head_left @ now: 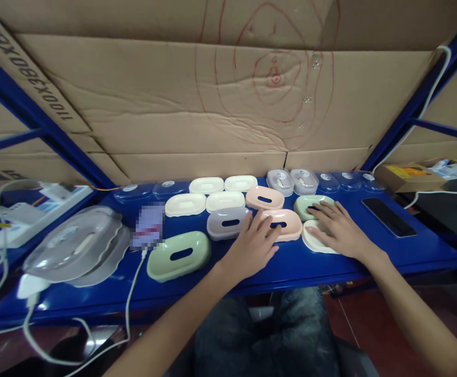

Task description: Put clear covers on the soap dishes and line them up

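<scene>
The pink soap dish (pixel 285 224) lies flat near the front edge of the blue shelf (pixel 370 256), its long axis running left to right, its slot facing up. Our left hand (pixel 252 243) rests on its left end with fingers spread and loose, touching also the grey dish (pixel 226 222). Our right hand (pixel 340 228) lies flat and open over the cream dish (pixel 315 241), fingertips on the green dish (pixel 311 205). We judge that we are sorting the dishes; next, a hand must close around one rim.
</scene>
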`<action>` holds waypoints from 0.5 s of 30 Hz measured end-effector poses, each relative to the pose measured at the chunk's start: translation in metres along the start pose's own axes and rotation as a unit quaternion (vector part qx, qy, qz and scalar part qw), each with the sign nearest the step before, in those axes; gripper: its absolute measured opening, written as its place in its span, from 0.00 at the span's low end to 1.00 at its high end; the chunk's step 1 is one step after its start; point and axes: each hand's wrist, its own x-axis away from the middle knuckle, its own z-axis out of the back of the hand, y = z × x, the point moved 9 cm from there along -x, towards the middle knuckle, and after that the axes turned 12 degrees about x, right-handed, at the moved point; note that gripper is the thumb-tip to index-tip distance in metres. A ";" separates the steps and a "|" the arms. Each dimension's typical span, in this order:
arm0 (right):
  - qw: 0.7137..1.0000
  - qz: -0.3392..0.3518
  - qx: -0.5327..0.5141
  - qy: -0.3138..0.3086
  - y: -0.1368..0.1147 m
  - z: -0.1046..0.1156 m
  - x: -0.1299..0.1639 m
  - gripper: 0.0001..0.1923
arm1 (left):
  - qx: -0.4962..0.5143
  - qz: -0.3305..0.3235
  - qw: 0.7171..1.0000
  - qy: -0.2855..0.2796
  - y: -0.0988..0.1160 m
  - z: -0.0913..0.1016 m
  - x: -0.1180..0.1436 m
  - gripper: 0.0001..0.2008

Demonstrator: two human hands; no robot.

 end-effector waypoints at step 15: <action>0.996 -0.018 -0.084 0.034 0.019 -0.002 -0.026 0.16 | 0.030 -0.015 0.999 0.037 -0.004 0.005 0.003 0.22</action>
